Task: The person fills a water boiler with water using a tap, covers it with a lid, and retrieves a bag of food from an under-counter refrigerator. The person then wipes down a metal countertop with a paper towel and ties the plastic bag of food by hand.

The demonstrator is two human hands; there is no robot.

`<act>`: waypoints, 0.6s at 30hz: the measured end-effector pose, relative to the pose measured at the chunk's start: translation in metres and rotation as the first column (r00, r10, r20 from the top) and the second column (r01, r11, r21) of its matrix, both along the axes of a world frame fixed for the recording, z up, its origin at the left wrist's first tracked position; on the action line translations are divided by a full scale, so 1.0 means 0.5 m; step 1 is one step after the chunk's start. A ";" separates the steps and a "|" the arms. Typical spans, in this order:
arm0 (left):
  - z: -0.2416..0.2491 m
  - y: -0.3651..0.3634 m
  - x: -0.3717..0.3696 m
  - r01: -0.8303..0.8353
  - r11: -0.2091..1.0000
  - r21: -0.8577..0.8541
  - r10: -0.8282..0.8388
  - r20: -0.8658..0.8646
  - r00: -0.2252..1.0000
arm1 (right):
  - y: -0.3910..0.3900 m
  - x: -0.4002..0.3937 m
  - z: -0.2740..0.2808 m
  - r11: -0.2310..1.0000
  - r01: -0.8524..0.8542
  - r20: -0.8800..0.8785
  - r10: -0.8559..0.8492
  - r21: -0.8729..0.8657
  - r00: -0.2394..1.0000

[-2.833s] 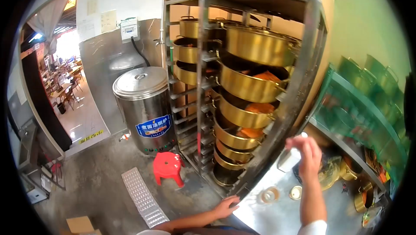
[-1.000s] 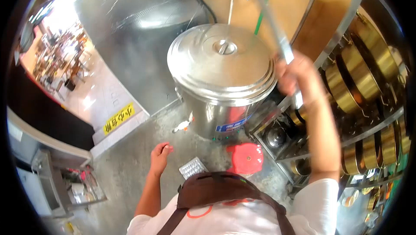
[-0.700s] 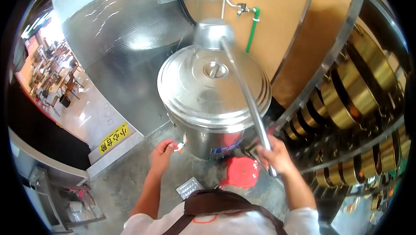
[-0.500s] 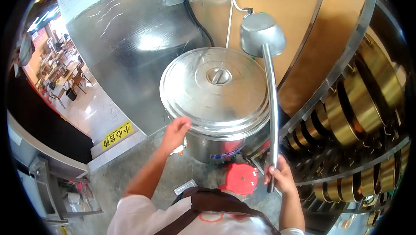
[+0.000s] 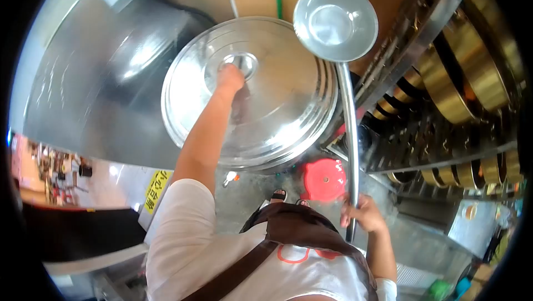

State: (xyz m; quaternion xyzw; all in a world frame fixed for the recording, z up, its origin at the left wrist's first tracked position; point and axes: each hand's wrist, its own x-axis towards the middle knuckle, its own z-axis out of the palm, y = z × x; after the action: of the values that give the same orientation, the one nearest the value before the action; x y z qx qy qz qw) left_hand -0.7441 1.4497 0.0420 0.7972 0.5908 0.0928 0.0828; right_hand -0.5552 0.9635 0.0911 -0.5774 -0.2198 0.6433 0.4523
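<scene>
My left hand (image 5: 230, 78) reaches over a wide metal pot lid (image 5: 272, 123) and grips its recessed handle (image 5: 247, 63); the fingertips are partly hidden. The lid lies on a large round stockpot, whose body is mostly covered from this angle. On the other side, my right hand (image 5: 363, 214) is closed around the lower end of a long-handled ladle (image 5: 348, 118). Its handle points up and away from me, and the deep bowl (image 5: 333, 23) faces upward beyond the lid's right edge, with nothing visible inside.
A rack (image 5: 433, 40) with several brass-coloured pans (image 5: 455, 90) stands close on the right. On the floor before me is a red stool (image 5: 325, 180). Sheet metal (image 5: 105, 79) lines the left wall, and a yellow step-warning sign (image 5: 155, 191) marks the floor edge.
My left hand has moved forward from the lid's near edge onto its handle. The ladle's bowl has turned from facing down to facing up. My view has shifted closer to the pot.
</scene>
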 end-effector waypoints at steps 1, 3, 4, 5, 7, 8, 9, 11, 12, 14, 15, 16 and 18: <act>-0.019 0.034 0.011 0.012 1.000 0.007 -0.012 -0.032 0.999 | 0.007 -0.019 0.023 0.999 0.027 0.004 -0.027 -0.018 1.000; -0.074 0.110 0.014 0.034 0.998 0.048 -0.031 -0.054 0.998 | 0.012 -0.016 0.038 0.981 0.183 0.254 -0.160 -0.068 0.954; -0.081 0.128 0.018 0.005 0.998 -0.059 -0.003 0.035 0.999 | 0.015 -0.018 0.038 0.977 0.206 0.339 -0.177 -0.050 0.924; -0.078 0.146 0.020 -0.034 0.976 -0.217 0.080 0.211 0.974 | 0.014 -0.027 0.027 0.964 0.261 0.399 -0.224 -0.041 0.889; -0.076 0.165 0.014 -0.055 0.860 -0.507 0.342 0.493 0.800 | 0.010 -0.036 0.025 0.936 0.348 0.379 -0.304 -0.053 0.874; -0.073 0.168 0.007 -0.029 0.834 -0.552 0.390 0.550 0.738 | 0.015 -0.038 0.040 0.936 0.349 0.382 -0.307 -0.043 0.871; -0.063 0.163 -0.007 0.025 0.838 -0.546 0.388 0.628 0.675 | 0.019 -0.033 0.034 0.926 0.374 0.367 -0.332 -0.048 0.869; -0.047 0.170 -0.057 0.048 0.821 -0.568 0.386 0.615 0.688 | 0.015 -0.026 0.008 0.904 0.424 0.421 -0.409 0.061 0.810; -0.021 0.167 -0.086 0.038 0.811 -0.584 0.408 0.612 0.678 | 0.025 -0.024 0.012 0.884 0.449 0.374 -0.464 0.132 0.803; 0.022 0.160 -0.159 -0.023 0.838 -0.545 0.400 0.585 0.706 | 0.050 -0.008 0.041 0.884 0.451 0.381 -0.462 0.122 0.801; 0.043 0.156 -0.196 -0.054 0.850 -0.524 0.398 0.570 0.719 | 0.057 -0.002 0.041 0.884 0.455 0.376 -0.459 0.106 0.805; 0.078 0.124 -0.225 -0.066 0.814 -0.578 0.460 0.570 0.680 | 0.062 0.005 0.040 0.904 0.422 0.479 -0.402 0.072 0.780; 0.115 0.065 -0.263 -0.063 0.852 -0.520 0.400 0.566 0.721 | 0.068 0.020 0.035 0.934 0.352 0.582 -0.316 0.054 0.749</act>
State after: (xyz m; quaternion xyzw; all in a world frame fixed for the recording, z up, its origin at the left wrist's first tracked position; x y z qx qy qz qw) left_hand -0.8757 1.4823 0.0994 0.5856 0.6256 0.2315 0.4605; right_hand -0.5454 0.9977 0.1083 -0.7891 -0.2215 0.3503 0.4534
